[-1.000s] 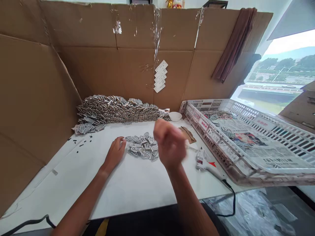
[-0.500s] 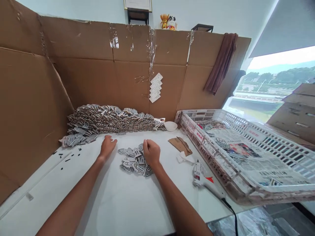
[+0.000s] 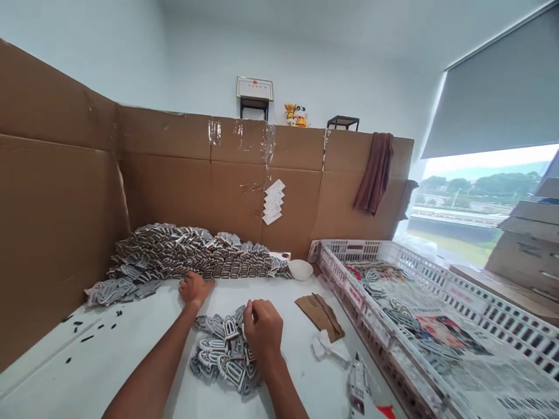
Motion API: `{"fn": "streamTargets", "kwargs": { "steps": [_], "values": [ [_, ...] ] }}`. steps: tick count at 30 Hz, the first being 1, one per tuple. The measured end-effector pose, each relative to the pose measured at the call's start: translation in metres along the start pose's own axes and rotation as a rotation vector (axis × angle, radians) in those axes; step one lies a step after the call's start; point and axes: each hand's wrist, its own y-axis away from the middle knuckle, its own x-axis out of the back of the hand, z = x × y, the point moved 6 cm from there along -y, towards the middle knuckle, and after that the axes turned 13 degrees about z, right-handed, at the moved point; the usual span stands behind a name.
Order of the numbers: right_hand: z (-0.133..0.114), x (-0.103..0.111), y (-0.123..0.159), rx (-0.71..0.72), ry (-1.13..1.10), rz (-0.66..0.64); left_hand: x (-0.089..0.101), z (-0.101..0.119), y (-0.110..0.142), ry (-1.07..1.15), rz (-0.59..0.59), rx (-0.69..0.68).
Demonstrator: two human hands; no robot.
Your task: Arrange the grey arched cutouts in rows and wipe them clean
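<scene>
My left hand (image 3: 195,289) is at the front of a long stacked heap of small flat pieces (image 3: 174,250). Its thumb points right, apart from the fingers, which touch or nearly touch the heap; no piece shows in it. On the white table, my right hand (image 3: 264,329) is closed over the right edge of a smaller loose pile of grey-and-white arch-shaped pieces (image 3: 225,352). Thumb and fingers press together there, and whatever is in them is hidden. Down at the lower right lies a glue gun (image 3: 358,384), partly cut off by the frame.
A white plastic crate (image 3: 356,297) lined with newspaper holds more arch pieces. Near it are a white bowl (image 3: 301,269), a cardboard scrap (image 3: 321,314) and crumpled white tissue (image 3: 324,344). Cardboard walls (image 3: 174,180) enclose the back and left. Small black bits (image 3: 87,338) lie left.
My left hand has moved forward to the large heap. My right hand stays closed by the small pile. The view has tilted up, showing more wall and less of the glue gun.
</scene>
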Motion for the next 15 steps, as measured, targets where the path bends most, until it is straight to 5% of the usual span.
{"fn": "streamTargets", "kwargs": {
  "steps": [4, 15],
  "values": [
    [-0.004, 0.002, 0.000, -0.001, 0.003, 0.001, 0.021, -0.022, -0.005, -0.049, 0.005, -0.130],
    [-0.014, 0.009, 0.005, -0.048, -0.017, -0.061, 0.119, -0.151, -0.075, -0.223, -0.117, -0.353]
  ]
}}
